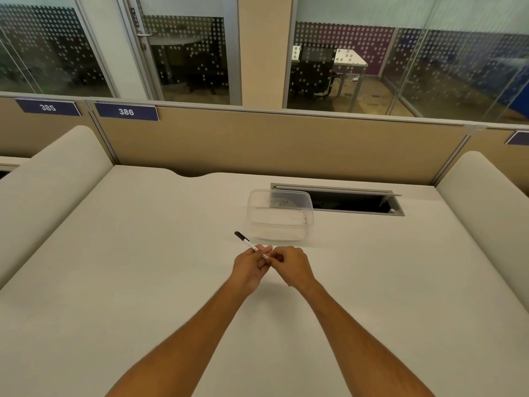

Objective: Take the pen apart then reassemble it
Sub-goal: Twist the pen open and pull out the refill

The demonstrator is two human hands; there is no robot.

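Note:
A slim white pen [248,243] with a black cap points up and to the left above the middle of the white desk [143,282]. My left hand [249,269] grips the pen's barrel, the capped end sticking out past its fingers. My right hand [292,265] pinches the pen's near end with curled fingers, touching the left hand. That end of the pen is hidden between the fingers. Both hands hover just above the desk.
A clear plastic container [280,214] stands just behind the hands. An open cable slot [355,200] is cut into the desk behind it. Beige partition panels [286,141] close the back, and padded dividers [57,167] flank both sides.

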